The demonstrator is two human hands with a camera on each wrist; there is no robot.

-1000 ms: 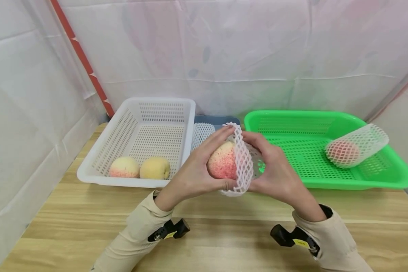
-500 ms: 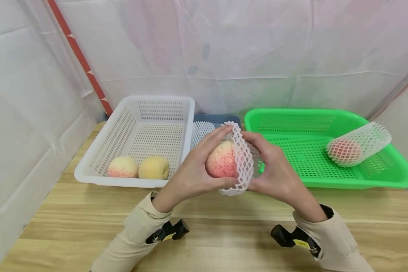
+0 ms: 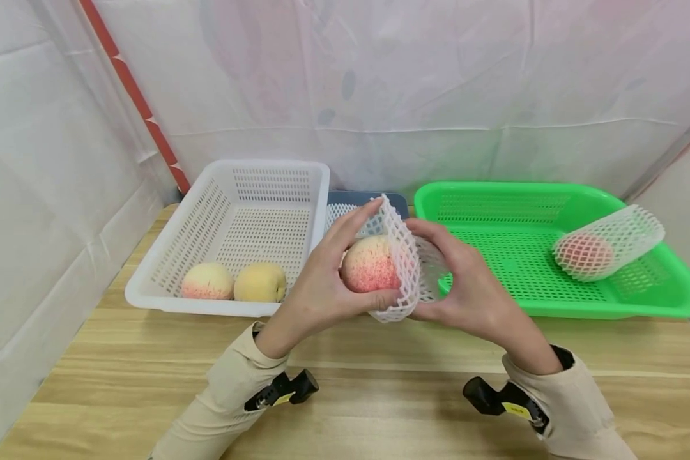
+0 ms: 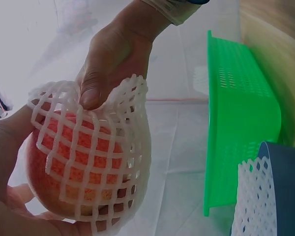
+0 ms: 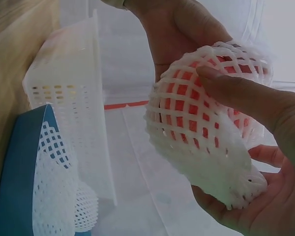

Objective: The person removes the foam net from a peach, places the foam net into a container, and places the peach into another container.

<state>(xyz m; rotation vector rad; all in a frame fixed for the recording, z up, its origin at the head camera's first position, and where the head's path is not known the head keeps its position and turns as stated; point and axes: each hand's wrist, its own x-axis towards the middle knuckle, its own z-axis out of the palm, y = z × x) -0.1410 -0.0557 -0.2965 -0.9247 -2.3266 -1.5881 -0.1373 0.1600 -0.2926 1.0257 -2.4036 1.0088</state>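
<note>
Between both hands is a red and cream peach, partly inside a white foam net sleeve. My left hand grips the peach from the left, its thumb and fingers also at the sleeve's mouth. From the right, my right hand holds the sleeve with curled fingers and thumb. In the left wrist view the netting covers much of the peach. The right wrist view shows the net drawn over the red side, its tail end hanging loose.
A white basket at left bears two peaches. The green basket at right holds a peach in a net sleeve. Between them, behind the hands, stands a blue-grey tray with foam nets. Below is a wooden table.
The sleeve's mouth is stretched wider and its upper edge stands higher. Peach and left hand have shifted slightly left and up, and the right hand a little to the right.
</note>
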